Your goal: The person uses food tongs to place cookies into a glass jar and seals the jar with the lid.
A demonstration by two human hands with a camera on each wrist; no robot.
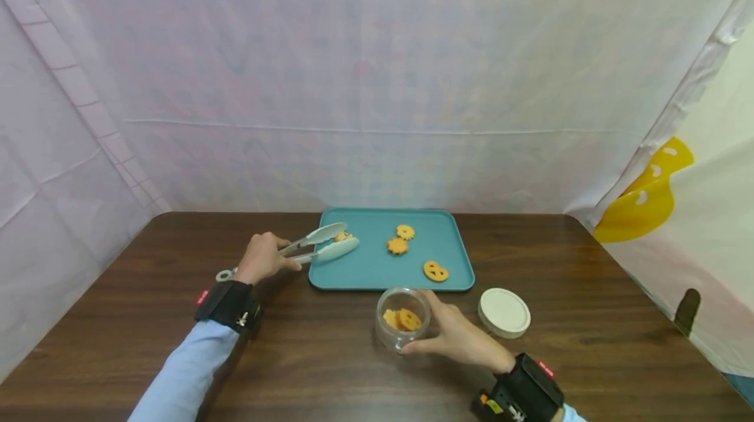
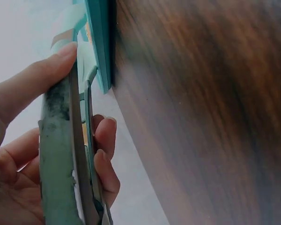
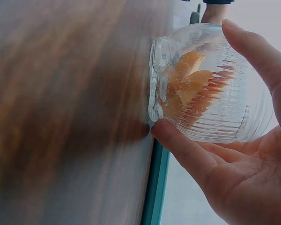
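Observation:
My left hand (image 1: 262, 257) grips a pair of pale tongs (image 1: 323, 245) by the handle (image 2: 65, 154); the tong tips pinch an orange cookie (image 1: 343, 237) over the left side of the teal tray (image 1: 377, 271). Three more orange cookies lie on the tray: two flower-shaped ones (image 1: 404, 232) (image 1: 397, 246) and a pretzel-shaped one (image 1: 436, 271). My right hand (image 1: 459, 337) holds a small ribbed glass jar (image 1: 402, 324) (image 3: 210, 89) on the table in front of the tray, thumb and fingers around it. The jar is open and has cookies (image 3: 189, 79) inside.
A round white lid (image 1: 503, 312) lies on the dark wooden table (image 1: 330, 369) right of the jar. A pale cloth backdrop surrounds the table. A yellow object (image 1: 645, 196) hangs at the far right, past the table's edge.

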